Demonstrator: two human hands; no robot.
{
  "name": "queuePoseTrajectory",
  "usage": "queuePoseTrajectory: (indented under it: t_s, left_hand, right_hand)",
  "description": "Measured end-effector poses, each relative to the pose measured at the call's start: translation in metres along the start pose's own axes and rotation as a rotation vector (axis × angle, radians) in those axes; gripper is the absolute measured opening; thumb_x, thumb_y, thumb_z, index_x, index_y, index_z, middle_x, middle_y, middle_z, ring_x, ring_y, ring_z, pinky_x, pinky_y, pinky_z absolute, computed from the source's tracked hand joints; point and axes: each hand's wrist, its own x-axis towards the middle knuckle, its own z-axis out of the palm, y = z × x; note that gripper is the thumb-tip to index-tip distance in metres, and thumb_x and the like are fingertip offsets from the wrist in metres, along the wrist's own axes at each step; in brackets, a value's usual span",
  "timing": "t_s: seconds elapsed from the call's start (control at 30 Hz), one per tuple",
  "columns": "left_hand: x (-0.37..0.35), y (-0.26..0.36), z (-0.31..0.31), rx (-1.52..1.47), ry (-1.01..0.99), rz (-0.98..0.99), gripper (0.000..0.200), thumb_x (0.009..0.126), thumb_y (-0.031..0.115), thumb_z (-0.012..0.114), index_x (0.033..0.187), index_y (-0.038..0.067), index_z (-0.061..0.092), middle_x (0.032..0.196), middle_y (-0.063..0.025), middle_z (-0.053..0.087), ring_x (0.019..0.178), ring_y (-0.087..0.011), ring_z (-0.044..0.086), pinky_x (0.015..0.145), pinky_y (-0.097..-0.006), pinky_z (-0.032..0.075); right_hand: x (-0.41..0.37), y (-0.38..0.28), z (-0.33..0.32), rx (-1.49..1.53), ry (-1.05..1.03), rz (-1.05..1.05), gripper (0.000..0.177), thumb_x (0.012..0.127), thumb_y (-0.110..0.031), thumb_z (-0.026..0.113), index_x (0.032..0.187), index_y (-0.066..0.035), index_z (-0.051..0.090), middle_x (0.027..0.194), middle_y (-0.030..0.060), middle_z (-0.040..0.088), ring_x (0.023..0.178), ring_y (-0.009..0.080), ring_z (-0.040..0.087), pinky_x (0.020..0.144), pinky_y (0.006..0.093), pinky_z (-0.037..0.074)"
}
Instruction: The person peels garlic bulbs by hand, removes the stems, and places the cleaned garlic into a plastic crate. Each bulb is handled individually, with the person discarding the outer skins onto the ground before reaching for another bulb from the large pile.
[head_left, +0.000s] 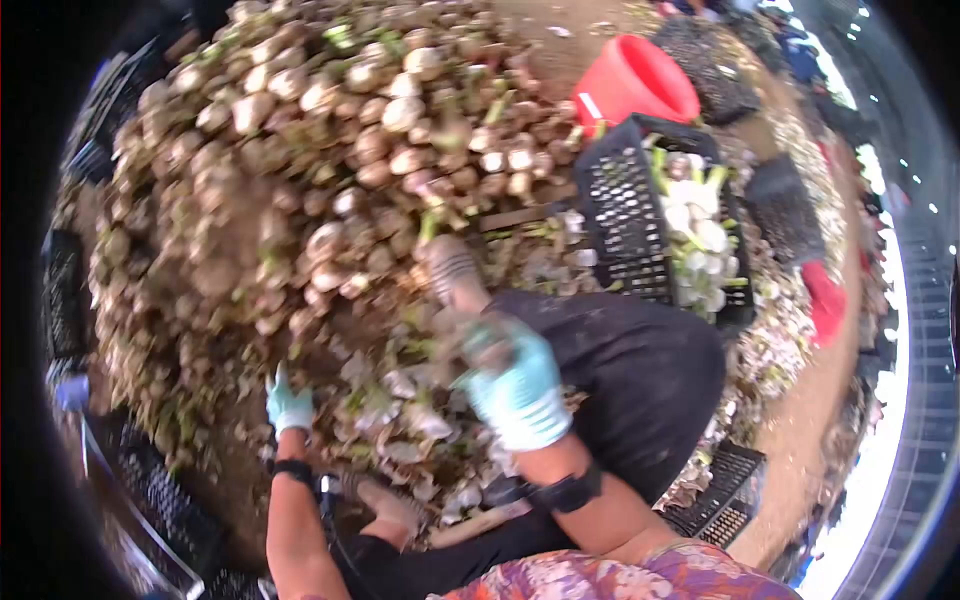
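My right hand (515, 390), in a pale teal and white glove, is raised over my bent leg and blurred by motion. Its fingers curl around something brownish that I cannot make out. Lower down on the left, my left hand (290, 406) wears a similar glove. Its fingers point away from me with nothing visible in them, just above the ground near the pile's edge. Ahead lies a large heap of garlic bulbs (400, 115), brownish and white, some with green stems. Between my hands, loose white skins and trimmings (400, 400) cover the ground.
A black plastic crate (625, 215) holding white trimmed bulbs with green stems stands at my right. Behind it is a red bucket (640, 80). Another black crate (725, 490) sits at the lower right. More dark crates (165, 490) line the left side. My shoe (455, 270) touches the heap.
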Motion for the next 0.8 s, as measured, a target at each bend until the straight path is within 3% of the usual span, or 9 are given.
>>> queuePoseTrajectory:
  t_s: [0.07, 0.1, 0.17, 0.27, 0.3, 0.4, 0.5, 0.57, 0.8]
  left_hand:
    - [0.012, 0.004, 0.009, 0.103, -0.126, 0.022, 0.059, 0.066, 0.016, 0.065, 0.121, 0.015, 0.044, 0.127, -0.0212, 0.038, 0.105, -0.0379, 0.047, 0.086, -0.0413, 0.042]
    - [0.014, 0.004, 0.012, 0.17, -0.19, 0.034, 0.057, 0.065, 0.012, 0.066, 0.118, 0.015, 0.046, 0.128, -0.0211, 0.036, 0.104, -0.0383, 0.047, 0.085, -0.0419, 0.043]
    - [0.014, -0.003, 0.019, 0.159, -0.093, 0.056, 0.052, 0.064, 0.007, 0.065, 0.113, 0.013, 0.05, 0.117, -0.0206, 0.048, 0.097, -0.0358, 0.053, 0.08, -0.0382, 0.045]
    - [0.0, 0.003, 0.001, -0.718, -0.154, -0.077, 0.048, 0.06, 0.003, 0.064, 0.107, 0.004, 0.053, 0.08, -0.0084, 0.06, 0.075, -0.02, 0.058, 0.066, -0.0276, 0.047]
    - [-0.021, 0.035, -0.033, -1.003, -0.338, -0.259, 0.049, 0.059, 0.002, 0.066, 0.106, 0.003, 0.053, 0.085, -0.0071, 0.058, 0.074, -0.0169, 0.056, 0.065, -0.0274, 0.048]
    - [-0.066, 0.075, -0.066, -1.16, -0.423, 0.0, 0.06, 0.055, 0.001, 0.069, 0.111, -0.001, 0.048, 0.095, -0.0076, 0.055, 0.081, -0.0159, 0.055, 0.071, -0.0268, 0.048]
    - [-0.121, 0.12, -0.099, -1.016, -0.378, 0.241, 0.056, 0.057, 0.009, 0.07, 0.108, -0.001, 0.05, 0.095, -0.007, 0.056, 0.084, -0.0144, 0.054, 0.076, -0.0264, 0.045]
    - [-0.146, 0.128, -0.106, -0.794, -0.136, 0.382, 0.049, 0.061, 0.003, 0.068, 0.107, -0.001, 0.051, 0.093, -0.0026, 0.057, 0.085, -0.0092, 0.052, 0.076, -0.0232, 0.044]
    - [-0.198, 0.106, -0.147, -1.133, -0.32, 0.119, 0.056, 0.06, 0.001, 0.07, 0.112, -0.004, 0.05, 0.097, -0.0057, 0.058, 0.085, -0.0107, 0.053, 0.077, -0.0245, 0.044]
  right_hand:
    - [-0.001, 0.014, 0.026, 0.505, -0.288, 0.147, 0.02, 0.082, -0.011, 0.053, 0.096, 0.004, 0.056, 0.078, 0.0017, 0.059, 0.06, 0.0059, 0.049, 0.052, 0.0202, 0.039]
    - [-0.002, 0.019, 0.026, 0.49, -0.437, 0.306, 0.021, 0.082, -0.004, 0.05, 0.101, 0.004, 0.056, 0.083, 0.0031, 0.06, 0.059, 0.0053, 0.048, 0.051, 0.0202, 0.04]
    - [-0.003, 0.038, 0.036, 0.23, -0.502, 0.253, 0.024, 0.081, 0.003, 0.047, 0.104, 0.004, 0.054, 0.087, 0.0032, 0.059, 0.063, 0.0069, 0.05, 0.055, 0.0213, 0.042]
    - [-0.01, 0.048, 0.051, 0.185, -0.341, 0.212, 0.033, 0.07, 0.014, 0.042, 0.098, 0.002, 0.056, 0.089, 0.0077, 0.06, 0.077, 0.0125, 0.056, 0.066, 0.0219, 0.045]
    - [-0.011, 0.062, 0.051, 0.095, -0.359, 0.233, 0.031, 0.068, 0.008, 0.05, 0.098, 0.003, 0.056, 0.092, 0.0137, 0.058, 0.083, 0.0234, 0.057, 0.073, 0.0291, 0.045]
    - [-0.015, 0.095, 0.059, -0.5, -0.432, 0.082, 0.035, 0.065, -0.004, 0.06, 0.1, 0.002, 0.055, 0.099, 0.021, 0.055, 0.091, 0.0363, 0.053, 0.08, 0.0374, 0.044]
    - [-0.025, 0.043, 0.054, -0.54, -0.436, -0.026, 0.028, 0.065, -0.003, 0.057, 0.093, 0.0, 0.056, 0.094, 0.023, 0.055, 0.089, 0.037, 0.054, 0.074, 0.0377, 0.044]
    - [-0.033, 0.02, 0.049, -0.489, -0.37, -0.103, 0.025, 0.064, -0.002, 0.056, 0.089, 0.002, 0.056, 0.088, 0.0232, 0.058, 0.087, 0.0365, 0.055, 0.072, 0.0376, 0.045]
    - [-0.063, 0.007, 0.045, -0.383, -0.63, -0.427, 0.026, 0.066, 0.0, 0.051, 0.091, 0.005, 0.056, 0.081, 0.0222, 0.059, 0.075, 0.0353, 0.057, 0.067, 0.0354, 0.046]
